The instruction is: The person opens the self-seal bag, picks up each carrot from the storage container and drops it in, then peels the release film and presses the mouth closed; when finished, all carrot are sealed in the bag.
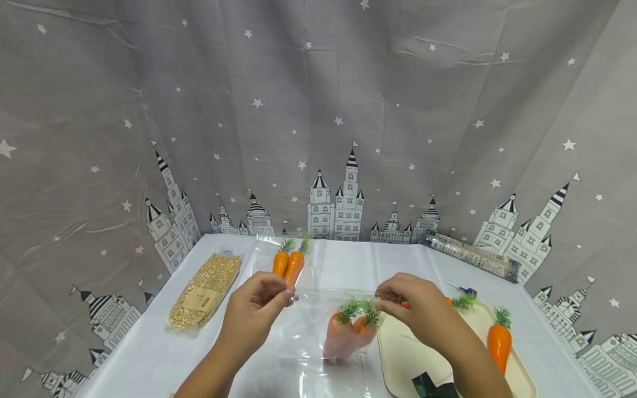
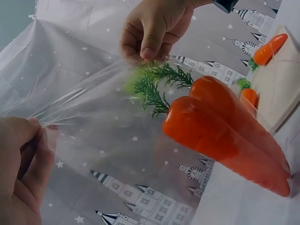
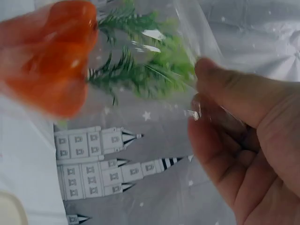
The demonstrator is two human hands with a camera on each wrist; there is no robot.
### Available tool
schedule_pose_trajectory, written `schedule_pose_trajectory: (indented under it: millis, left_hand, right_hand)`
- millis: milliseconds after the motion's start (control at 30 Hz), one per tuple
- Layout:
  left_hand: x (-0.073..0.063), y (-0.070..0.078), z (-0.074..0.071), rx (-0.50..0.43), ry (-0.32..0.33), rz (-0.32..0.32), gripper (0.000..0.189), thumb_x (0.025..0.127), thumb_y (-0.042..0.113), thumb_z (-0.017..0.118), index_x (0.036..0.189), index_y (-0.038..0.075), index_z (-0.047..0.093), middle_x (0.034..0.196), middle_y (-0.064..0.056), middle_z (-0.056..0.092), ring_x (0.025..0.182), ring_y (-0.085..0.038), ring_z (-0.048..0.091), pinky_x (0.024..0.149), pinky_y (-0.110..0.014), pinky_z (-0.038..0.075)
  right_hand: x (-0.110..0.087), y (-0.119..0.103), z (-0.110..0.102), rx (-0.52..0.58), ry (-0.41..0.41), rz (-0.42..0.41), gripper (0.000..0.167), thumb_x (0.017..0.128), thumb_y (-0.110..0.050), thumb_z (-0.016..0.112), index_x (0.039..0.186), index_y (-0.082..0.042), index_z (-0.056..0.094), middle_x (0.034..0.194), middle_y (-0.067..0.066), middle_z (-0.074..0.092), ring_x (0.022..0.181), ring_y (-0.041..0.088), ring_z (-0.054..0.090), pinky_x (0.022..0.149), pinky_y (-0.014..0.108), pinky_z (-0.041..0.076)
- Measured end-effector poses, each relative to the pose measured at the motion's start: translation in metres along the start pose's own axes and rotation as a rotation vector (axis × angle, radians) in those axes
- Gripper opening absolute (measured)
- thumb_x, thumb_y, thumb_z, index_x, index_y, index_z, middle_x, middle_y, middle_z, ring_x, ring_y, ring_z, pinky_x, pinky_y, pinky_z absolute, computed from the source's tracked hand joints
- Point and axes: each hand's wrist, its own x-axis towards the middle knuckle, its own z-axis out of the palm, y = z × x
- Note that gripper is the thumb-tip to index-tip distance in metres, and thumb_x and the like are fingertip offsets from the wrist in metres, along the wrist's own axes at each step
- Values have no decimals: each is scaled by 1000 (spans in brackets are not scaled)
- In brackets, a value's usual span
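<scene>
A clear plastic bag [image 1: 303,331] hangs between my two hands, with two orange carrots [image 1: 348,334] inside, their green tops up. My left hand [image 1: 259,309] pinches one upper corner of the bag between thumb and fingers. At the other upper corner, close to the carrot tops, my right hand [image 1: 418,309] pinches the film. In the left wrist view the carrots [image 2: 220,136] lie side by side within the bag, and the film is drawn taut toward the left hand [image 2: 23,164]. The right wrist view shows the right thumb and fingers [image 3: 211,77] gripping the bag's edge.
Behind the left hand lies another clear bag with two carrots [image 1: 294,265]. A pack of yellow kernels [image 1: 206,290] is at the left. On the right, a cream tray [image 1: 403,359] bears a carrot [image 1: 499,342] and a dark object [image 1: 430,385]. A long wrapped pack [image 1: 473,255] lies at the back right.
</scene>
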Motion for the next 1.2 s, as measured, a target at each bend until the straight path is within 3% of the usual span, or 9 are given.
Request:
schedule_pose_trajectory:
  millis: [233,433,567,733,833,967,1100,1200]
  left_hand:
    - [1,-4,-2,-49,-28,-31,20,92,3,79,106,7,66,94,-9,76,83,-14,75,75,-28,64]
    - [-2,-13,-2,-171,-104,-46,40,93,-3,75,129,1,59,113,-16,70,99,-15,74,87,-26,63]
    - [-6,-23,1,-186,-177,-157,52,92,3,78,140,4,56,123,-11,69,107,-17,72,92,-27,61]
    - [-14,-38,7,-43,-318,-325,41,93,28,82,131,18,70,127,-2,72,118,-17,67,92,-24,59]
    - [-19,-45,11,3,-381,-349,34,95,34,78,127,25,73,129,2,73,122,-20,66,91,-22,57]
    - [-24,-51,15,-11,-427,-347,31,99,34,73,129,27,72,134,5,71,130,-24,63,101,-29,56]
    - [-27,-54,18,9,-423,-345,29,101,36,70,129,28,72,134,7,71,133,-25,62,106,-38,56]
    - [-28,-54,19,16,-387,-348,27,103,34,68,127,24,74,130,5,73,127,-22,66,102,-33,57]
  right_hand:
    - [2,8,5,34,74,-42,18,91,-11,81,92,-28,74,90,-22,68,80,-2,63,74,24,60]
    - [3,9,6,30,94,-34,19,90,-11,82,92,-28,74,91,-22,68,80,-3,63,73,24,60]
    - [3,9,7,38,95,-12,19,90,-11,83,93,-28,74,91,-23,67,80,-3,63,74,24,60]
    - [3,10,11,96,87,65,15,92,-13,82,98,-26,76,93,-18,68,83,1,66,77,25,61]
    - [2,13,15,201,72,165,17,94,-20,80,110,-22,74,104,-9,72,90,6,70,79,27,61]
    - [-1,19,25,423,49,284,32,95,-23,79,124,-17,67,117,6,72,102,16,71,84,27,60]
    - [-5,25,38,658,45,287,37,97,-16,77,129,-6,62,125,19,67,112,15,70,92,25,59]
    - [-9,30,49,797,30,247,44,97,-13,76,133,2,57,136,29,60,116,11,69,94,26,60]
